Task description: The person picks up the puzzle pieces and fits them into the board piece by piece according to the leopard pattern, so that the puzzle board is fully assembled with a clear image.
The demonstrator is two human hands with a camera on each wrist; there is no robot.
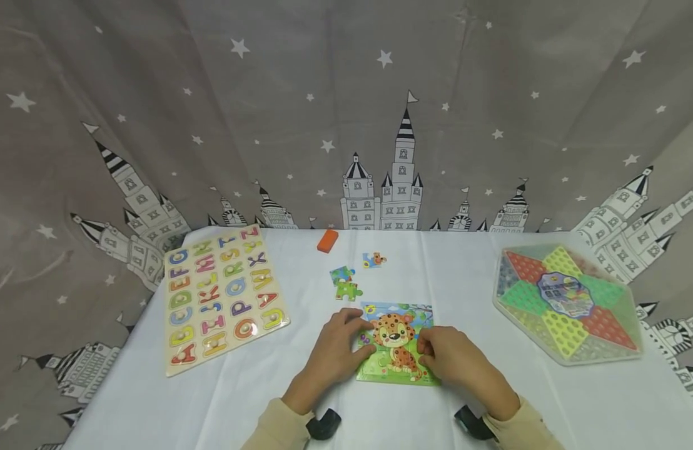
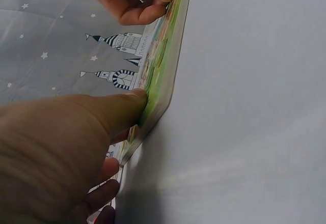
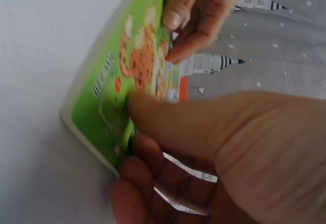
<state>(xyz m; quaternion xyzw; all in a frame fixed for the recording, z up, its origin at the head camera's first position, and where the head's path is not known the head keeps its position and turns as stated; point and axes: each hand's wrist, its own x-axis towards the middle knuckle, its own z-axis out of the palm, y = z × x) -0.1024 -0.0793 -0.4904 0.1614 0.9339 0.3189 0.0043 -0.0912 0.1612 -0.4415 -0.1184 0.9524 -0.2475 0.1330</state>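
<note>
A leopard jigsaw puzzle [image 1: 401, 337] lies in its flat tray on the white table. My left hand [image 1: 335, 345] rests at its left side, the extended thumb touching the face and the other fingers spread by the edge. At the right side, my right hand [image 1: 455, 357] has curled fingers, with thumb and index finger pinching a puzzle piece [image 3: 116, 124] near the tray's edge; the fingers hide much of that piece. Beyond the tray lie loose pieces: a blue-green piece [image 1: 341, 274], a green piece [image 1: 348, 290] and one with an orange ear [image 1: 374, 260].
A wooden alphabet board [image 1: 222, 300] with knobbed letters lies to the left. On the right is a hexagonal game box [image 1: 566, 303] with coloured triangles. An orange block [image 1: 327, 240] sits near the back edge, before a grey castle-print curtain [image 1: 301, 125].
</note>
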